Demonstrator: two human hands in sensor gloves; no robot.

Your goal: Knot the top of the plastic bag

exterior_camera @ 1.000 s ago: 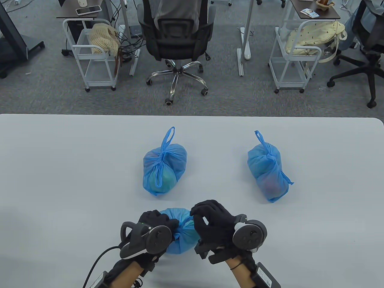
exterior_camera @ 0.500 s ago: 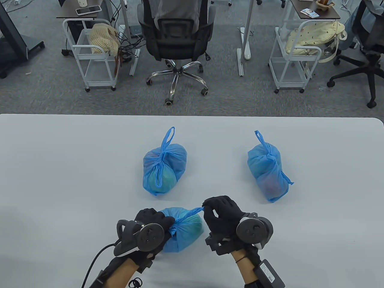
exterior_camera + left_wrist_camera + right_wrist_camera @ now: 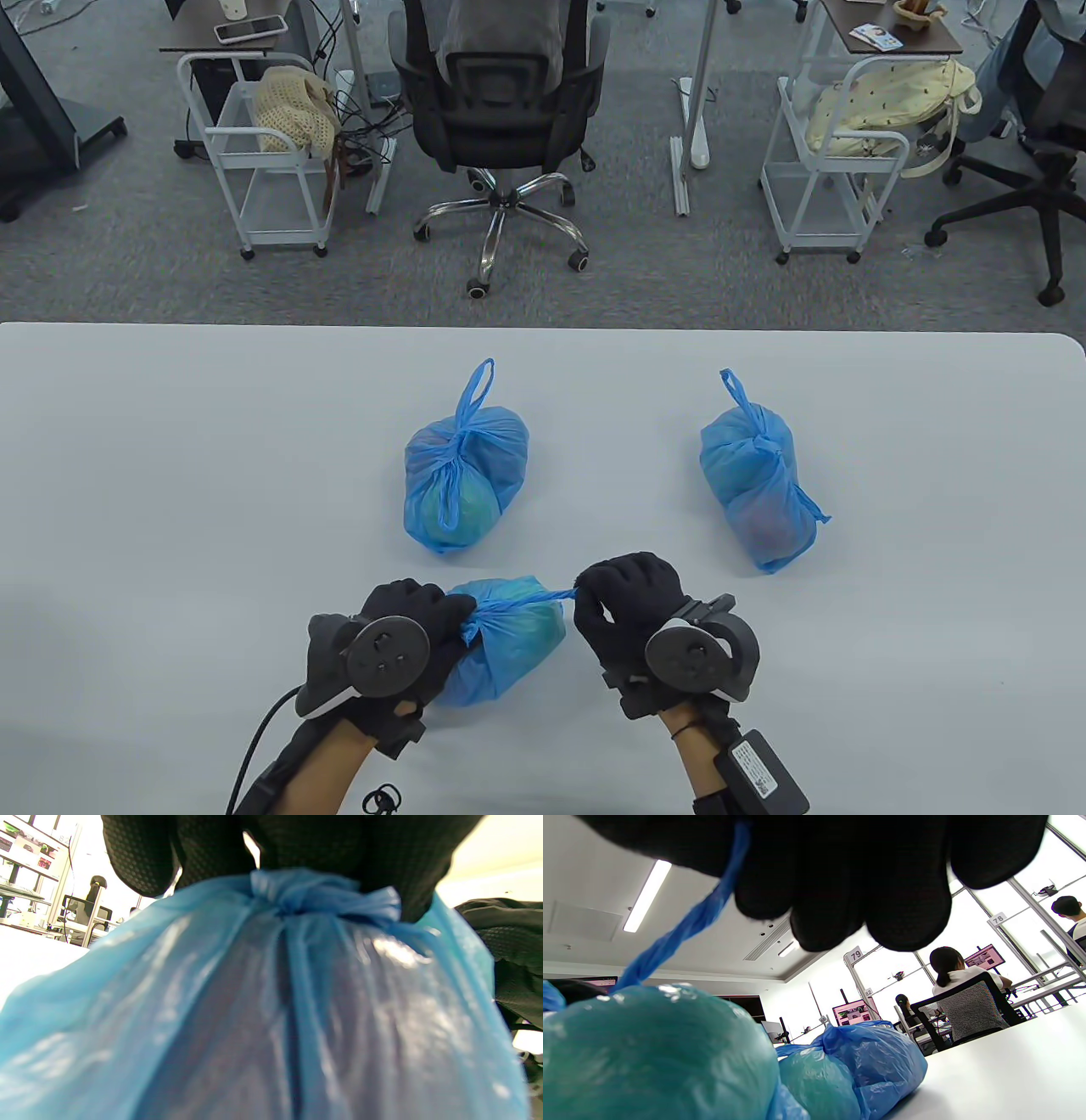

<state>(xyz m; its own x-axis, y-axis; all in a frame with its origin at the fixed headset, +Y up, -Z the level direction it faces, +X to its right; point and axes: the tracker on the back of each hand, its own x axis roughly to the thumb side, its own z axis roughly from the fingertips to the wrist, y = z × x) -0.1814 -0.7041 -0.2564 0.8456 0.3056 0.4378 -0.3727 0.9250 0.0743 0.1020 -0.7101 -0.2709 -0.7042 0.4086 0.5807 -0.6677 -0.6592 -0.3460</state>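
Plastic bag (image 3: 509,645), blue, bunched top

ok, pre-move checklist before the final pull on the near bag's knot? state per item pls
1. Left hand grips the gathered neck at the knot: ok.
2. Right hand pinches the twisted strand: ok.
3. Strand taut between the hands: ok.
4. Near bag resting on the table: ok.
5. Knot fully cinched: cannot tell; the left wrist view shows bunched plastic only.
6. Two tied bags apart from the hands' pull path: ok.
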